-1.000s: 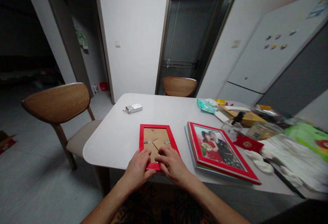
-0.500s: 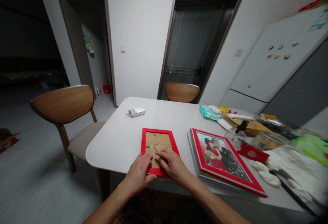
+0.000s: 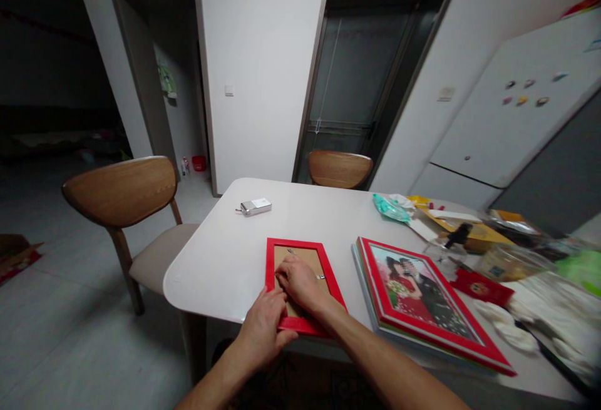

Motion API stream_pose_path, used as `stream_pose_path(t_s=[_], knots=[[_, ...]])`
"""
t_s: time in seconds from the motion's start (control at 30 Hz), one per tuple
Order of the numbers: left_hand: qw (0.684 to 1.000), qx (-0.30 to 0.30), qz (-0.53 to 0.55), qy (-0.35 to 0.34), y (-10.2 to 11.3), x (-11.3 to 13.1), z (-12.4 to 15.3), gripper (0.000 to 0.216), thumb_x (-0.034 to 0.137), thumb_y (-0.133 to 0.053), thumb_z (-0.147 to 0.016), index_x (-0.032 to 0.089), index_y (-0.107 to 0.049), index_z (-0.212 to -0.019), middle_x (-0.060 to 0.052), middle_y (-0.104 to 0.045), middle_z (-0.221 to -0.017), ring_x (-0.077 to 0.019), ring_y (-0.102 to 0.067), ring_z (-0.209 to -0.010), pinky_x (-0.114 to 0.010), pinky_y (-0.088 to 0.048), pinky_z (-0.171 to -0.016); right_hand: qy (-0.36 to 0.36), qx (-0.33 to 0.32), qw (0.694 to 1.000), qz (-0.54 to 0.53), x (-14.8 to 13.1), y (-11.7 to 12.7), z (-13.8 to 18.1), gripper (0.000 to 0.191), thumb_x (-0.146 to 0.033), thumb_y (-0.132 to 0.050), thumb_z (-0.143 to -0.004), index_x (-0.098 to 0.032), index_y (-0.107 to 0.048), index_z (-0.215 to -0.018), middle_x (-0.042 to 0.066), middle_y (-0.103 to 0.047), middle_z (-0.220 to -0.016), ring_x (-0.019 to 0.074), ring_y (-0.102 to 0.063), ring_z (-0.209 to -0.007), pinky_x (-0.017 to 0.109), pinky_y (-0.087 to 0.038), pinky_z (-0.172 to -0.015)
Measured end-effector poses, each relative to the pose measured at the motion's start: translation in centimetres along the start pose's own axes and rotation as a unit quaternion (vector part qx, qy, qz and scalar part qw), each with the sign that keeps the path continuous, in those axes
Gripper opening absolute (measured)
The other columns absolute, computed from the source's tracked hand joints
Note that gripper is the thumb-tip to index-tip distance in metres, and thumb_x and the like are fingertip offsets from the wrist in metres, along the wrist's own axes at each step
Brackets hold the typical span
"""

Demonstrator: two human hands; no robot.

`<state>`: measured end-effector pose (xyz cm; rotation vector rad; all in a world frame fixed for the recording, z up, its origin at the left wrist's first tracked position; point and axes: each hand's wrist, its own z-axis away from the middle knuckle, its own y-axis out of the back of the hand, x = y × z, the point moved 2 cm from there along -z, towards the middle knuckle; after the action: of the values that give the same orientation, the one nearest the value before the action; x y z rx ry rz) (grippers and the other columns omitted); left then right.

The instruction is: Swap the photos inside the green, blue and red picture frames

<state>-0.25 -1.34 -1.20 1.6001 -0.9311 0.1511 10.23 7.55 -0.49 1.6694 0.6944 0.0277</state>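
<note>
A red picture frame [image 3: 332,275] lies face down at the table's near edge, its brown backing board [image 3: 307,258] facing up. One metal clip [image 3: 292,251] shows at the top of the board and another clip [image 3: 320,277] at its right side. My left hand [image 3: 265,322] grips the frame's lower left corner, fingers on top and thumb along the near edge. Over the board, my right hand [image 3: 303,281] has its fingers bent and drawn together at the left side. Whatever lies under those fingertips is hidden.
Right of the frame, a stack topped by a red-framed photo [image 3: 417,291] lies on the white table [image 3: 216,253]. A small silver-white device [image 3: 256,207] sits further back. Packets, a clear tub [image 3: 511,263] and white cloths crowd the right end. Wooden chairs [image 3: 124,191] stand at the left and far sides.
My right hand has moved up and left across the backing board, covering the left clip and the middle of the board. My left hand still holds the lower left corner. The view shifted slightly.
</note>
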Motion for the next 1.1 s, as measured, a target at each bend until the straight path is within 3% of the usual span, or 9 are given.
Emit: stream_pose_path(t_s=[0.2, 0.33, 0.57, 0.7, 0.83, 0.97, 1.03, 1.1], knots=[[1.0, 0.002, -0.009, -0.001, -0.2, -0.3, 0.1, 0.051, 0.024, -0.067, -0.06, 0.015, -0.047, -0.107, -0.012, -0.052, -0.113, -0.0249, -0.043, -0.11, -0.045, -0.027, -0.098, -0.008, -0.014, 0.999, -0.028, 0.5, 0.6, -0.4, 0.02, -0.023, -0.048, -0.072, -0.016, -0.064, -0.064, 0.003, -0.062, -0.067, 0.012, -0.053, -0.065, 0.02, -0.035, -0.061], [1.0, -0.001, -0.011, 0.008, -0.4, -0.4, 0.2, 0.048, 0.022, -0.067, -0.059, 0.014, -0.05, -0.104, -0.012, -0.051, -0.116, -0.0246, -0.042, -0.112, -0.044, -0.026, -0.099, -0.083, 0.022, 0.996, -0.038, 3.0, 0.8, -1.9, 0.022, -0.024, -0.044, -0.075, -0.017, -0.064, -0.081, 0.004, -0.065, -0.077, 0.012, -0.055, -0.067, 0.02, -0.035, -0.059], [0.999, -0.014, -0.027, 0.025, -0.1, -0.1, 0.4, 0.051, 0.022, -0.065, -0.061, 0.013, -0.047, -0.108, -0.014, -0.048, -0.12, -0.0255, -0.04, -0.113, -0.045, -0.026, -0.099, -0.23, 0.049, 0.971, -0.032, 6.0, 0.1, -4.5, 0.022, -0.035, -0.052, -0.069, -0.015, -0.064, -0.069, 0.007, -0.064, -0.068, 0.013, -0.052, -0.058, 0.022, -0.03, -0.049], [0.997, -0.032, -0.053, 0.038, 0.5, 0.6, 0.5, 0.056, 0.023, -0.063, -0.063, 0.009, -0.043, -0.114, -0.016, -0.047, -0.121, -0.0245, -0.04, -0.114, -0.043, -0.026, -0.1, -0.259, 0.068, 0.962, -0.054, 6.3, 0.2, -4.9, 0.02, -0.032, -0.055, -0.065, -0.013, -0.063, -0.065, 0.01, -0.063, -0.067, 0.0148, -0.052, -0.057, 0.023, -0.03, -0.049], [0.993, -0.058, -0.095, 0.034, 0.0, 1.8, 0.1, 0.05, 0.021, -0.065, -0.057, 0.008, -0.05, -0.104, -0.018, -0.043, -0.123, -0.0276, -0.036, -0.116, -0.045, -0.021, -0.101, -0.222, 0.099, 0.964, -0.109, 5.5, 1.1, -3.9, 0.022, -0.029, -0.048, -0.07, -0.013, -0.062, -0.065, 0.009, -0.064, -0.067, 0.0146, -0.054, -0.059, 0.023, -0.034, -0.053], [0.993, -0.054, -0.108, 0.017, -0.7, 1.9, -0.3, 0.041, 0.011, -0.057, -0.057, 0.011, -0.052, -0.098, -0.014, -0.046, -0.122, -0.0267, -0.037, -0.115, -0.045, -0.023, -0.1, -0.175, 0.132, 0.96, -0.172, 5.1, 3.3, -1.4, 0.026, -0.029, -0.041, -0.073, -0.015, -0.062, -0.078, 0.006, -0.065, -0.078, 0.0132, -0.057, -0.069, 0.021, -0.039, -0.064], [0.995, -0.034, -0.096, 0.017, -0.1, 1.5, -0.3, 0.041, 0.007, -0.053, -0.057, 0.013, -0.052, -0.098, -0.013, -0.048, -0.12, -0.0254, -0.04, -0.113, -0.045, -0.025, -0.099, -0.173, 0.174, 0.939, -0.24, 5.5, 4.8, 0.6, 0.029, -0.032, -0.041, -0.073, -0.014, -0.06, -0.087, 0.006, -0.064, -0.086, 0.014, -0.057, -0.075, 0.023, -0.041, -0.067], [0.998, -0.001, -0.066, 0.022, 1.3, 1.5, -0.4, 0.035, 0.008, -0.052, -0.058, 0.014, -0.053, -0.092, -0.013, -0.051, -0.117, -0.0257, -0.043, -0.11, -0.045, -0.027, -0.097, -0.201, 0.237, 0.883, -0.353, 5.9, 6.0, 2.8, 0.032, -0.036, -0.045, -0.071, -0.015, -0.057, -0.092, 0.007, -0.062, -0.092, 0.0154, -0.057, -0.079, 0.024, -0.042, -0.066]])
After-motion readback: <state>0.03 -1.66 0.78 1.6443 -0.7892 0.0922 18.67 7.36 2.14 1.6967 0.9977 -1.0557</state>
